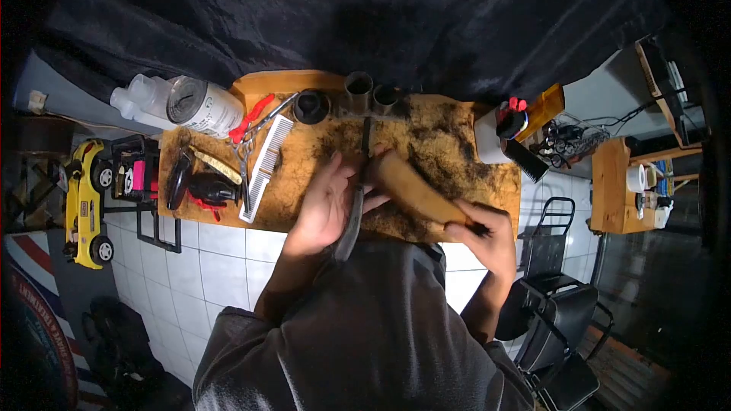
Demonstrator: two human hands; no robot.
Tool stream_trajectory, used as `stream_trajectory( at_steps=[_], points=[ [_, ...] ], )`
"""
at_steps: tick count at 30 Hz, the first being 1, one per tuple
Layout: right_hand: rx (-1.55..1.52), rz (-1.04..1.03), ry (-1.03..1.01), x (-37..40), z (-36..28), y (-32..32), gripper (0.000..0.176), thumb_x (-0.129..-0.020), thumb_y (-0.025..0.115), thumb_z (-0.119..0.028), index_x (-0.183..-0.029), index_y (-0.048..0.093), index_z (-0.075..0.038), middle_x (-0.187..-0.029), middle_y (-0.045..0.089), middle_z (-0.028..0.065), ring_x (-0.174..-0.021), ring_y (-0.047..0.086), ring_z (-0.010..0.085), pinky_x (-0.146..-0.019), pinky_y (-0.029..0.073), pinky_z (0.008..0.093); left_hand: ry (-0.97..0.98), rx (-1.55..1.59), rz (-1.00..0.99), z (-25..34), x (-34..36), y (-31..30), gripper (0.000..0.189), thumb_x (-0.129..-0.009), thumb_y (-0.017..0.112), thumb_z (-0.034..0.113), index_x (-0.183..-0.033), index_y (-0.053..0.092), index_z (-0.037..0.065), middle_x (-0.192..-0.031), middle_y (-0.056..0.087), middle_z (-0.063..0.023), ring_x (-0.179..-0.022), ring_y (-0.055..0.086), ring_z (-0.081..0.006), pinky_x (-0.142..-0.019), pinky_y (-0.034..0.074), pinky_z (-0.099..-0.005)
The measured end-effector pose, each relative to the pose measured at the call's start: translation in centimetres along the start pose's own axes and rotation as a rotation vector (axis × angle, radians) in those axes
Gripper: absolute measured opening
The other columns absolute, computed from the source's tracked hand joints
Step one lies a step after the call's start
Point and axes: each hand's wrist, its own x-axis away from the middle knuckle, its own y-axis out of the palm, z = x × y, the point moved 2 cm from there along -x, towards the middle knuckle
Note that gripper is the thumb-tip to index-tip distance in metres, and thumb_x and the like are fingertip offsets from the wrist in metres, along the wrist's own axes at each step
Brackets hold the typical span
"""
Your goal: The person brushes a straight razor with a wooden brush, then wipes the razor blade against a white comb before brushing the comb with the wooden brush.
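Observation:
My right hand (491, 236) closes around the handle end of a tan wooden brush (417, 189), whose broad end is blurred and points up and left. Close to that end, my left hand (324, 209) has its palm turned inward and a long dark grey strip-like thing (352, 228) in its grasp. This strip crosses the palm and hangs toward my lap; I cannot tell its kind. Beneath both hands is a wooden table (434, 137) strewn with dark hair clippings. A white comb (266, 167) lies left of my left hand, beside scissors (245, 148).
At the table's left are a white tub (202, 106), clear bottles (143, 97), red-handled clips (251, 118) and black clippers (213, 188). Round dark holders (358, 87) stand at the back. A light container (491, 137) with brushes is on the right, near a black chair (560, 320).

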Motion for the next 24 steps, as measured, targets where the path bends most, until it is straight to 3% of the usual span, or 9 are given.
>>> stream_trajectory(
  at_steps=[3, 10, 13, 15, 16, 18, 22, 24],
  points=[
    [-0.012, 0.206, 0.032, -0.7, 0.6, 0.9, 0.04, -0.073, 0.08, -0.013, -0.104, 0.065, 0.008, -0.081, 0.068, 0.012, -0.074, 0.058, 0.0085, -0.068, 0.048, 0.0253, -0.063, 0.059, 0.019, -0.3, -0.1, 0.1, 0.071, -0.097, 0.026, 0.053, -0.14, 0.03, -0.004, -0.144, 0.037, -0.0195, -0.138, 0.029, -0.0293, -0.11, 0.027, -0.0453],
    [0.034, -0.32, -0.01, 0.6, 0.5, 0.0, 0.043, -0.071, 0.082, -0.019, -0.104, 0.067, 0.004, -0.083, 0.069, 0.0185, -0.073, 0.065, 0.0118, -0.067, 0.05, 0.0261, 0.028, 0.145, -0.005, 0.5, -0.7, -0.2, 0.069, -0.098, 0.027, 0.05, -0.138, 0.033, -0.006, -0.144, 0.033, -0.0236, -0.138, 0.027, -0.0311, -0.111, 0.025, -0.0454],
    [-0.065, -0.146, -0.013, 0.4, 1.4, 0.3, 0.044, -0.071, 0.081, -0.018, -0.105, 0.066, 0.006, -0.085, 0.07, 0.0166, -0.075, 0.064, 0.0115, -0.069, 0.049, 0.0255, 0.025, 0.094, -0.062, 0.8, -0.7, -0.2, 0.062, -0.099, 0.027, 0.045, -0.138, 0.034, -0.002, -0.145, 0.032, -0.0226, -0.138, 0.028, -0.0312, -0.111, 0.025, -0.0453],
    [-0.132, 0.008, 0.076, 0.0, 1.2, 0.8, 0.043, -0.073, 0.08, -0.017, -0.105, 0.065, 0.006, -0.087, 0.07, 0.0145, -0.079, 0.063, 0.0114, -0.072, 0.049, 0.0248, 0.008, 0.101, 0.083, 0.7, -0.4, 1.0, 0.06, -0.099, 0.029, 0.043, -0.138, 0.033, -0.003, -0.146, 0.032, -0.0208, -0.138, 0.028, -0.0312, -0.111, 0.025, -0.0455],
    [-0.104, -0.025, 0.078, -0.1, 1.2, 1.1, 0.041, -0.073, 0.079, -0.013, -0.106, 0.065, 0.007, -0.087, 0.069, 0.0113, -0.079, 0.061, 0.0099, -0.071, 0.048, 0.024, -0.001, 0.104, 0.154, 0.8, -0.3, 1.4, 0.059, -0.099, 0.03, 0.042, -0.138, 0.032, -0.003, -0.146, 0.032, -0.0198, -0.138, 0.028, -0.0312, -0.112, 0.024, -0.0456],
    [-0.049, -0.092, 0.08, -0.3, 1.2, 1.4, 0.037, -0.074, 0.077, -0.005, -0.107, 0.064, 0.007, -0.087, 0.067, 0.0048, -0.08, 0.057, 0.007, -0.071, 0.047, 0.0223, 0.022, 0.162, 0.047, 0.7, -0.5, 0.8, 0.057, -0.099, 0.031, 0.037, -0.14, 0.029, -0.003, -0.147, 0.032, -0.0177, -0.138, 0.028, -0.0303, -0.112, 0.024, -0.0462],
    [0.02, -0.424, 0.048, 0.3, 0.4, 0.7, 0.039, -0.071, 0.081, -0.01, -0.103, 0.066, 0.006, -0.082, 0.069, 0.0071, -0.077, 0.06, 0.0075, -0.068, 0.048, 0.0231, 0.135, 0.132, 0.026, 1.0, -1.0, 0.7, 0.052, -0.1, 0.028, 0.028, -0.142, 0.025, -0.002, -0.148, 0.029, -0.0193, -0.14, 0.025, -0.0288, -0.115, 0.02, -0.0447],
    [-0.009, -0.442, 0.017, 0.5, 0.6, 0.2, 0.043, -0.069, 0.082, -0.013, -0.104, 0.065, 0.006, -0.085, 0.07, 0.0108, -0.079, 0.064, 0.0113, -0.071, 0.049, 0.0248, 0.188, 0.014, 0.04, 1.2, -0.9, 0.8, 0.051, -0.101, 0.027, 0.026, -0.143, 0.023, -0.003, -0.148, 0.028, -0.0197, -0.14, 0.024, -0.029, -0.115, 0.019, -0.044]
  ],
)
